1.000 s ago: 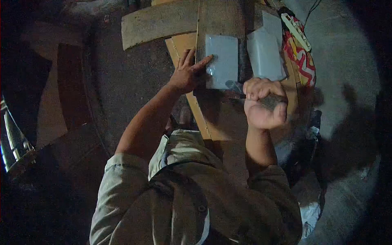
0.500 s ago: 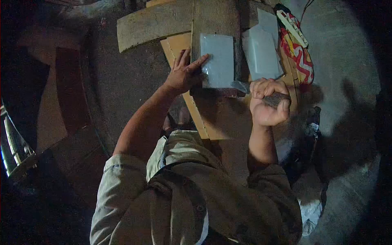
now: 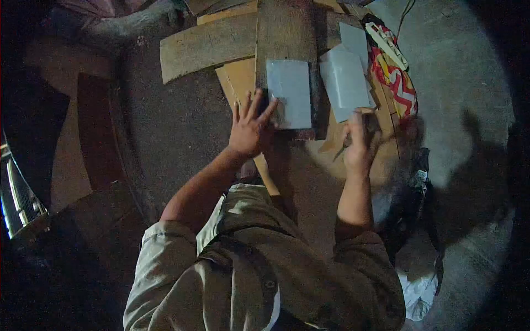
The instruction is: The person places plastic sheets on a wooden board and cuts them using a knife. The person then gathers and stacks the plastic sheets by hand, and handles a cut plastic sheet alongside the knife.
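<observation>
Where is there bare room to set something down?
Bare: the brown wooden board above the rectangular white sheet; also grey floor right of the red-yellow patterned bundle. Crowded: between board and bundle, where overlapping white sheets lie.

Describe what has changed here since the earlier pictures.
The right hand has turned, swinging the tip of its dark tool from the lower right corner of the white sheet to point toward the picture's bottom left. The left hand has slid slightly down along the sheet's left edge. The tool stays held; the sheet still lies on the board.
</observation>
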`<control>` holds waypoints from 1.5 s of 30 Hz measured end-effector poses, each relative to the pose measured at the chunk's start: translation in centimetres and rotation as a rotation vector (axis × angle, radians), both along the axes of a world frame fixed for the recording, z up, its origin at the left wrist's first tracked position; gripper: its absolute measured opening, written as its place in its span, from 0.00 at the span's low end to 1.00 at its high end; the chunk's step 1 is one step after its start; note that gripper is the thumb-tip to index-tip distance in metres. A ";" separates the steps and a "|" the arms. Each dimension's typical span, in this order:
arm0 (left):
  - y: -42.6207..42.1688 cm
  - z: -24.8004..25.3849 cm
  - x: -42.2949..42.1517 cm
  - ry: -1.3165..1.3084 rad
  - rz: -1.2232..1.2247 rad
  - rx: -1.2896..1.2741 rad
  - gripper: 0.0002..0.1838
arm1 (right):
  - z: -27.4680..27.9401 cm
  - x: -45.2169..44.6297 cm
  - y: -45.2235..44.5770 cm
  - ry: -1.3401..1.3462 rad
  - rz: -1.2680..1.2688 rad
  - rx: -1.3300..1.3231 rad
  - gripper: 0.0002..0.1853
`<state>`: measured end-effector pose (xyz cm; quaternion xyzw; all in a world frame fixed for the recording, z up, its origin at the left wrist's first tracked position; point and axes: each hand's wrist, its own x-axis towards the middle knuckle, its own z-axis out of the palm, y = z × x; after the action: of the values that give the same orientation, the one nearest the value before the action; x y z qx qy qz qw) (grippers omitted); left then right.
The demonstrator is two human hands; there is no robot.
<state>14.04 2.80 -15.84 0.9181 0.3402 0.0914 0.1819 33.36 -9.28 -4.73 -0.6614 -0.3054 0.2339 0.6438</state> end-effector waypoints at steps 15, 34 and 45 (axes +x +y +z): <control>-4.9 1.1 -0.1 0.057 -0.188 -0.059 0.34 | -9.5 0.7 -2.3 -0.208 0.072 -0.887 0.22; -4.6 2.3 0.8 0.121 0.031 -0.085 0.30 | -4.8 -1.4 -3.1 -0.306 -0.046 -0.598 0.13; -4.2 4.9 1.9 -0.761 0.279 -1.626 0.24 | -1.8 -8.0 -2.9 -0.813 0.351 -0.276 0.21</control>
<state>15.93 -1.38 -10.91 0.3648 0.3246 0.1413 0.8612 25.41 -12.19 -6.52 -0.7172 -0.6063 0.0995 0.3287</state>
